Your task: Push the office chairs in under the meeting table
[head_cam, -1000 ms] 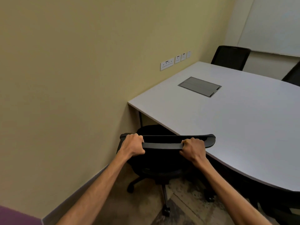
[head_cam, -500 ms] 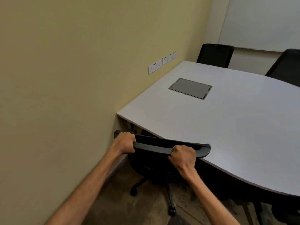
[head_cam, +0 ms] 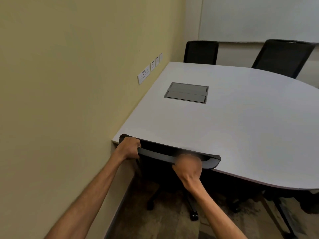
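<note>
A black office chair (head_cam: 164, 156) stands at the near edge of the white meeting table (head_cam: 241, 128), beside the yellow wall. Its backrest top touches the table edge and its seat is hidden under the tabletop. My left hand (head_cam: 129, 147) grips the left end of the backrest top. My right hand (head_cam: 188, 167), blurred, grips the same rail nearer its right end. The chair's wheeled base (head_cam: 193, 214) shows below on the floor.
Two more black chairs (head_cam: 201, 52) (head_cam: 283, 57) stand at the table's far side, under a whiteboard (head_cam: 259, 18). A grey cable hatch (head_cam: 187, 92) is set in the tabletop. Wall sockets (head_cam: 144, 75) line the yellow wall. Another dark chair base (head_cam: 284, 197) sits under the table's right side.
Both hands have pushed the chair forward: its seat has gone under the tabletop and the backrest top now meets the table edge. My view has moved closer to the table.
</note>
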Available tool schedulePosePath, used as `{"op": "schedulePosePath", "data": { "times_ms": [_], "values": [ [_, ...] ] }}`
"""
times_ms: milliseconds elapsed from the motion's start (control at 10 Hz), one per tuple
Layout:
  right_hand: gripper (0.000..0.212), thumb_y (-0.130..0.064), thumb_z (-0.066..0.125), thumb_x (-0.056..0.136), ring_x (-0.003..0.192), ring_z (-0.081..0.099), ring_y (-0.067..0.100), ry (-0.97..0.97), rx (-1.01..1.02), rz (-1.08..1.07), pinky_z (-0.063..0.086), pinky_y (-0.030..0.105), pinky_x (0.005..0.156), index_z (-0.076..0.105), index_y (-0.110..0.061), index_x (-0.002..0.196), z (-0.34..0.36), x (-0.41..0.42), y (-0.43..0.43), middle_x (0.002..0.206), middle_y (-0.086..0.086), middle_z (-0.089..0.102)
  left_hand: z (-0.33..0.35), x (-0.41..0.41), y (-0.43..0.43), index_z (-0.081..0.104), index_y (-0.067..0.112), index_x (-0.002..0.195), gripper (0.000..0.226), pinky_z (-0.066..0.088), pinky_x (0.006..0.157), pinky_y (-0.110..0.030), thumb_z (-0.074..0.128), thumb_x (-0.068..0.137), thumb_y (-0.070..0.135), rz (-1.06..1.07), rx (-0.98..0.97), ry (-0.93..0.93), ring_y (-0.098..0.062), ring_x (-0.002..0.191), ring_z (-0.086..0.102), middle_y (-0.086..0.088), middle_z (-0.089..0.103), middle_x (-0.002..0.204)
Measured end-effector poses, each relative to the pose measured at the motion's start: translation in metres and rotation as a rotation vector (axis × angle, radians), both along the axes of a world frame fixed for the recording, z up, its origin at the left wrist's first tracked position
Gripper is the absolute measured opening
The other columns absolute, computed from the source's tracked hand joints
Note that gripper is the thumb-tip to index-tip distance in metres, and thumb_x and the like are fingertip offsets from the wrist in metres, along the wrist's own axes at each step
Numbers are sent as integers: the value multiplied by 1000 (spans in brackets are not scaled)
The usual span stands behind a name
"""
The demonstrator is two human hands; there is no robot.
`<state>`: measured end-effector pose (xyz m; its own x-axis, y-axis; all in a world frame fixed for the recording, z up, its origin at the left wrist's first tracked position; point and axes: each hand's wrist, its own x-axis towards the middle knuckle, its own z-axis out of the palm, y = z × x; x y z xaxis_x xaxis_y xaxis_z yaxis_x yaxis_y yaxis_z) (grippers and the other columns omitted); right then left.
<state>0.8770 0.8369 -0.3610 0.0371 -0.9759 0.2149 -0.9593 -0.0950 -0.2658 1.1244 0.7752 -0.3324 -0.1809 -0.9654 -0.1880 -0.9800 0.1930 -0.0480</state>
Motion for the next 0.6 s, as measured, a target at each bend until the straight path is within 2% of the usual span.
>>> {"op": "schedulePosePath", "data": {
  "times_ms": [100, 200, 300, 400, 500, 600],
  "values": [
    [36, -13, 66, 58, 34, 15, 11, -35, -19, -42, 22, 23, 48, 36, -21, 39, 2, 18, -8, 32, -4, 35, -6, 20, -20, 71, 12, 82, 28, 45, 68, -36, 66, 60, 28, -47, 0, 14, -28, 80, 63, -7, 69, 84],
    [32, -20, 63, 61, 34, 11, 7, -27, -34, -81, 16, 21, 46, 42, -21, 38, 0, 24, -16, 34, -9, 26, -8, 27, -29, 68, 13, 75, 32, 47, 68, -37, 57, 53, 32, -96, 1, 51, -28, 77, 64, -8, 71, 82],
    [30, -29, 73, 58, 35, 14, 8, 50, -12, -98, 10, 20, 45, 49, -21, 41, -2, 24, -15, 33, -7, 33, -12, 32, -26, 72, 14, 74, 34, 42, 59, -32, 55, 50, 32, -149, -45, 131, -26, 67, 63, -4, 69, 68],
    [36, -49, 64, 67, 39, 24, 11, 68, -28, -33, 23, 24, 51, 43, -26, 50, -4, 22, -14, 40, -8, 35, -14, 33, -19, 59, 15, 61, 28, 33, 55, -27, 57, 50, 40, -179, -132, 220, -22, 50, 55, 0, 55, 48],
    [49, -80, 43, 77, 58, 41, 8, 63, -99, 76, 30, 29, 68, 45, -32, 70, -7, 15, -6, 61, -13, 48, -16, 28, -7, 51, 20, 63, 49, 36, 50, -28, 62, 58, 67, -223, -290, 330, -15, 47, 53, 8, 53, 49],
    [44, -78, 42, 82, 87, 44, 5, -159, -208, 38, 26, 31, 90, 50, -36, 89, 0, 3, -2, 90, -16, 52, -16, 17, 11, 47, 22, 74, 65, 39, 56, -32, 58, 66, 86, -305, -419, 458, -10, 49, 45, 12, 48, 57]
  ]
}}
